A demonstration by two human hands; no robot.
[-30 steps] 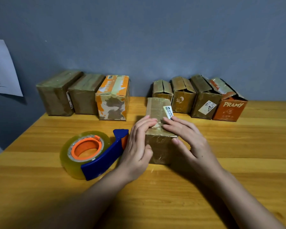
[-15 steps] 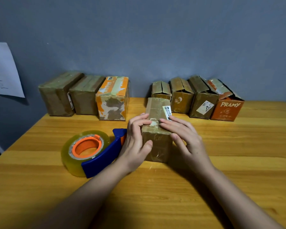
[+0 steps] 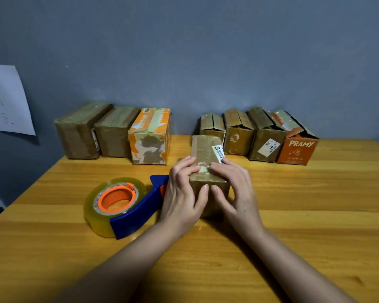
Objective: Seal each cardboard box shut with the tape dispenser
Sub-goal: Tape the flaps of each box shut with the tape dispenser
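A sheet of paper point(image 3: 8, 99) hung on the wall at far left. Along the back of the wooden tabletop point(image 3: 315, 215) stood three closed boxes: two plain brown ones point(image 3: 79, 132) and one orange-and-brown box point(image 3: 149, 138). Nearer the front lay one tape dispenser point(image 3: 123, 204), its clear roll on an orange hub in a blue frame, just beside the left hand point(image 3: 182, 193). That hand's fingers point(image 3: 187, 166) lay over the top left edge of a brown cardboard box point(image 3: 206, 154) at the middle of the tabletop, thumb pressed on its near face. The right hand point(image 3: 234, 189) gripped the same box from the other side, fingers on its top by a white label, thumb on the front. Behind and to the right stood four more boxes with loose top flaps: three brown point(image 3: 239, 134) and one orange box marked PRAMY point(image 3: 298, 147). That made eight boxes; their contents could not be seen.
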